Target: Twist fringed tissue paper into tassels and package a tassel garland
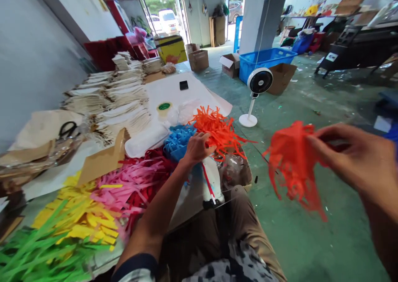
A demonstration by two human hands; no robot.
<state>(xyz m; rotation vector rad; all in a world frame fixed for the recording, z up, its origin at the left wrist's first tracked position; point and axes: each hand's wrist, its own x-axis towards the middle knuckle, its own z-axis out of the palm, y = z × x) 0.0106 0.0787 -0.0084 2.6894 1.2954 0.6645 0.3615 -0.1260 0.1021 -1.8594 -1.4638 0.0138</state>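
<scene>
My right hand [348, 155], raised over the floor on the right, pinches a bunch of orange fringed strips [294, 161] between thumb and fingers. The strips hang loose and are partly blurred. My left hand [198, 147] rests at the edge of a pile of orange strips [222, 130], its fingers curled. Whatever lies between those fingers is hidden. Just left of this hand is a heap of blue strips [177, 139]. Below it stands a white object with a red stripe [211, 178], close to my knee.
Pink strips [133, 180], yellow strips [77, 213] and green strips [49, 249] lie leftward on the table. Behind are stacks of cream sheets [124, 91], a tape roll [164, 107] and black scissors [67, 129]. A white fan [260, 81] stands beside the table.
</scene>
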